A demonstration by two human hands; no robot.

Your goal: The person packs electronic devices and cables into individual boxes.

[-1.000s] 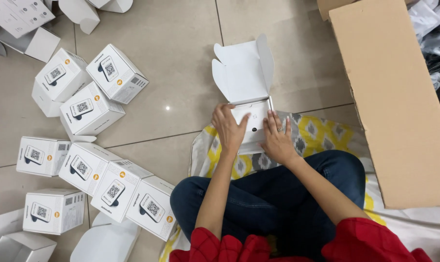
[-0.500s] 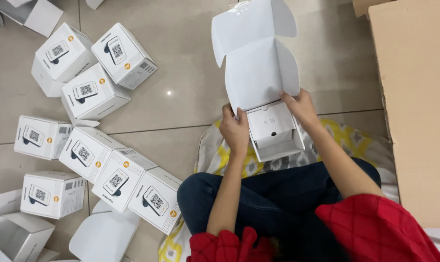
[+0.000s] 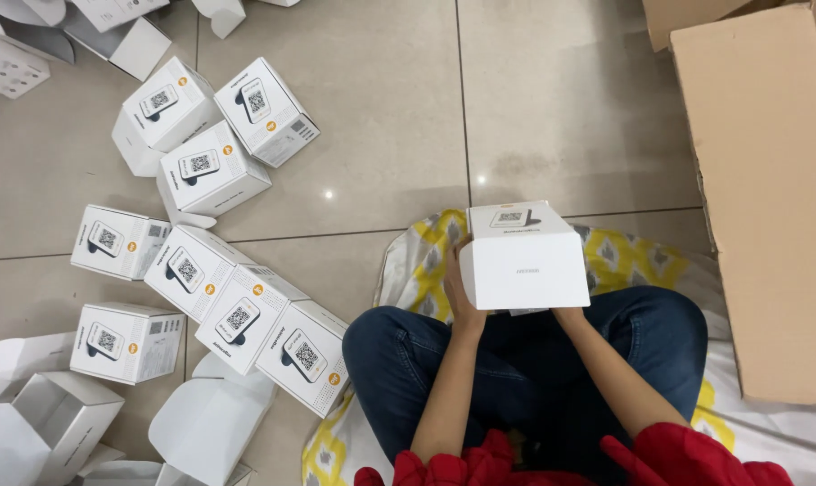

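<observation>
I hold a closed white carton [image 3: 525, 256] in front of me, above my crossed legs in blue jeans. My left hand [image 3: 455, 286] grips its left side, fingers wrapped on the wall. My right hand [image 3: 570, 313] is mostly hidden beneath the carton's right bottom edge, only a bit of it showing. The carton's lid is folded down and its printed face points away from me.
Several closed white printed cartons [image 3: 237, 315] lie on the tiled floor to my left. Open unfolded cartons [image 3: 52, 423] sit at the bottom left. A large brown cardboard box [image 3: 768, 198] stands on the right. I sit on a yellow patterned cloth [image 3: 417, 261].
The carton's tall lid flap, open earlier, is now folded shut. I have lifted the carton higher toward the camera, and my right hand has slipped underneath it.
</observation>
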